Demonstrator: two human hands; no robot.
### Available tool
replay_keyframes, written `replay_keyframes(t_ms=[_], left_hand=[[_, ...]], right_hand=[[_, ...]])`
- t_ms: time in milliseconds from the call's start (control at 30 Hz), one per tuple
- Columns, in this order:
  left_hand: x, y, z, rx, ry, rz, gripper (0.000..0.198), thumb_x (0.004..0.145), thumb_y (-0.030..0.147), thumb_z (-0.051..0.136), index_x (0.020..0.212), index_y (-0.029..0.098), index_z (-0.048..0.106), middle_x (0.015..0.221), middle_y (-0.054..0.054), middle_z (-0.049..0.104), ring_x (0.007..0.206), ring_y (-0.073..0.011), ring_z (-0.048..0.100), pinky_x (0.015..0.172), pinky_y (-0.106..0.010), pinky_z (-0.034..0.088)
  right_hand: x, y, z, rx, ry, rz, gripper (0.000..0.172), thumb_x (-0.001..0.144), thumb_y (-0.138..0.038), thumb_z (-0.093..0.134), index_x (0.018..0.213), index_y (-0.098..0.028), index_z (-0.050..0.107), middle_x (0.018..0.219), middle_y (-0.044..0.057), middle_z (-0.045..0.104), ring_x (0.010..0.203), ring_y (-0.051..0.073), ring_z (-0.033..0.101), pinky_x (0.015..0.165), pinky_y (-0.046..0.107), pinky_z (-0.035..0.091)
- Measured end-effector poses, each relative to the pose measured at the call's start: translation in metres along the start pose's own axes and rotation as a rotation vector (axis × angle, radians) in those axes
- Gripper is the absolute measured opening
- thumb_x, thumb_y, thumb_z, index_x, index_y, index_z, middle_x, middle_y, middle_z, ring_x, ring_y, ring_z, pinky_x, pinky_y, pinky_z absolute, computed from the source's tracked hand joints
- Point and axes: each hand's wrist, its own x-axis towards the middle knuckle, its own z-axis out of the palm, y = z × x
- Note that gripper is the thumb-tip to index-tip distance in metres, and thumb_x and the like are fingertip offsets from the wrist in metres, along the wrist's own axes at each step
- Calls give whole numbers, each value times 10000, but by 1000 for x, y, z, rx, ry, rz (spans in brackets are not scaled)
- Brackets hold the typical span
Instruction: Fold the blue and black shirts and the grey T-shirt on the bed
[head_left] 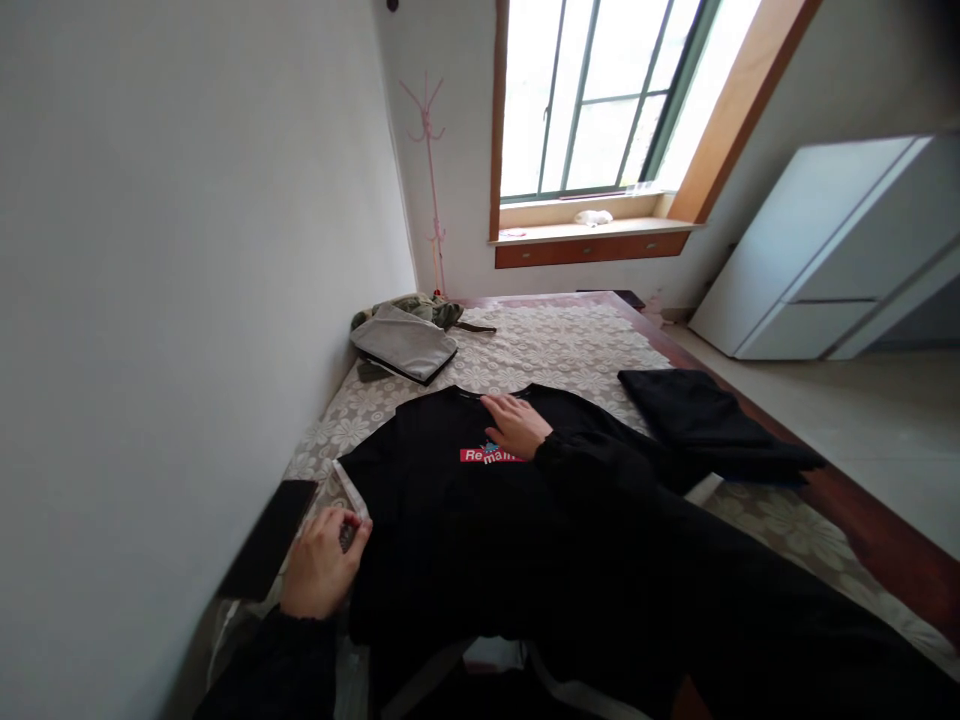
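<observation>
T-shirt [435, 540] in black lies spread in front of you on a pale floral cloth [555, 335], its neckline pointing away from you. Your right hand [517, 425] rests palm down on its chest, just below the neckline, with the fingers stretched out and clasping nothing; it covers part of the red print [474, 456], where you can read "Re" and "main". Your left hand [321, 562] is at the T-shirt's left sleeve, thumb and forefinger pinched together on the lower end of the white trim [350, 487].

Left of the T-shirt, beside the wall [187, 250], you have a dark flat object [266, 540]. Beyond its left shoulder a grey fabric piece [405, 342] lies against a camouflage-patterned bundle [416, 305]. To its right sits a folded black garment [690, 408], near the reddish wooden edge [862, 525]. Well beyond the T-shirt stand a pink coat rack [430, 160] and, further right, a window [600, 100] and a white cabinet [802, 240]. Your black right sleeve [720, 560] blends into the T-shirt, so you cannot tell its outline there.
</observation>
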Motion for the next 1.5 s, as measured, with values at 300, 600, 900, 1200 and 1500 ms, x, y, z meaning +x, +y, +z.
replay_keyframes(t_ms=[300,600,900,1200,1500], left_hand=[[-2,22,6,-167,-69,-177,376,883,599,519,968,241,595,903,-47,709,862,-262,694,743,-390,521],[-12,23,20,-140,48,-177,178,906,424,527,910,253,578,794,-25,694,809,-246,693,688,-350,463],[-17,19,22,-211,91,-82,284,920,462,519,977,254,703,744,-17,671,766,-237,666,702,-347,456],[-15,19,24,-263,114,-190,351,884,577,554,947,236,607,772,-13,660,741,-240,658,695,-361,475],[-10,25,18,-233,77,-195,556,842,623,612,1218,217,554,1101,-98,708,920,-284,692,753,-394,520]], right_hand=[[84,-175,16,420,-202,-365,233,1002,-302,565,1174,-225,703,1057,6,754,991,154,694,844,218,480],[133,-253,53,309,-199,-221,451,888,-459,665,1177,-113,685,1105,203,724,1045,347,694,819,400,545],[131,-249,57,406,-134,-145,223,886,-269,570,1047,-229,718,1000,73,747,964,243,701,752,288,486],[111,-230,51,699,35,-146,128,872,-226,567,928,-224,682,867,-12,709,817,140,643,728,220,437],[105,-159,33,1557,117,-159,228,734,-374,731,826,-201,615,709,-46,614,629,115,569,624,239,498]])
